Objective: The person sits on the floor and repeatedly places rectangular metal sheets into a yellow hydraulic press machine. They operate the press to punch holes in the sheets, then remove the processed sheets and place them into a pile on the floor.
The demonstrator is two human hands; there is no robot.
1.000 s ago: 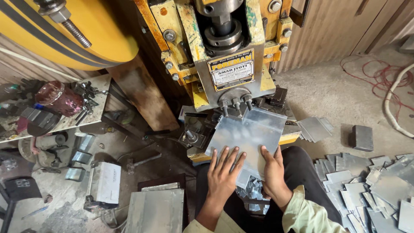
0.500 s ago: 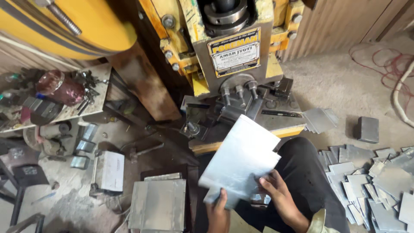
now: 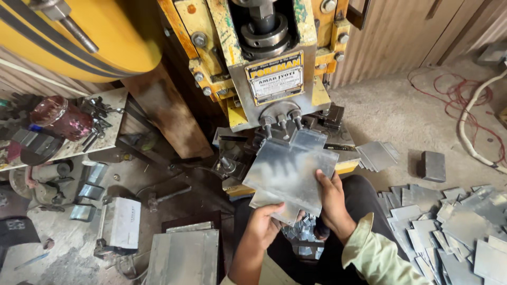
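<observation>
Hands (image 3: 296, 216) moved sheet (image 3: 289, 171) back pressward.

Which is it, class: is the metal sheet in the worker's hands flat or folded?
Flat. The metal sheet, notched at its corners, shows no crease; left hand grips its lower edge, right hand its side.

Yellow-bordered rectangular nameplate (image 3: 274, 77) on the press front.

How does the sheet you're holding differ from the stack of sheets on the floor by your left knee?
The held sheet is tilted at the press, gripped by the left hand and right hand; the floor stack lies flat, untouched. The held sheet has notched corners; the stack looks plain rectangular. Both are grey sheet metal.
</observation>
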